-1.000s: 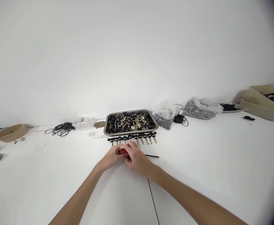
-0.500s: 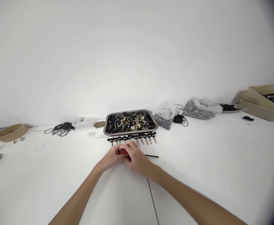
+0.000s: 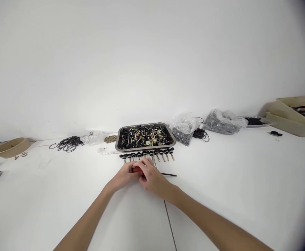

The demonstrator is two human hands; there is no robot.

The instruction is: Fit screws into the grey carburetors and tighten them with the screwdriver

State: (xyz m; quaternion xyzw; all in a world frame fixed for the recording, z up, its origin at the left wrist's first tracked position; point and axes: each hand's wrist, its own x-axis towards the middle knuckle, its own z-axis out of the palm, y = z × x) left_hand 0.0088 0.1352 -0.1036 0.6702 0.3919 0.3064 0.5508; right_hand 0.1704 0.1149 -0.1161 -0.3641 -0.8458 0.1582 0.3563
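Note:
My left hand (image 3: pixel 123 175) and my right hand (image 3: pixel 152 177) meet on the white table, fingers curled round a small red object (image 3: pixel 137 169) held between them. Most of that object is hidden by the fingers. Just beyond the hands lies a row of several black-headed brass pins (image 3: pixel 147 154). Behind the row stands a metal tray (image 3: pixel 119 134) full of black rings and brass parts. A thin black rod (image 3: pixel 169 174) lies on the table to the right of my right hand.
Black rubber rings (image 3: pixel 67 143), a clear bag (image 3: pixel 93 137) and a small brass pile (image 3: pixel 111 138) lie left of the tray. Bags of dark parts (image 3: pixel 184 127) (image 3: pixel 224 121) sit to its right. A tan bowl (image 3: pixel 10 147) is far left, beige bins (image 3: pixel 295 115) far right.

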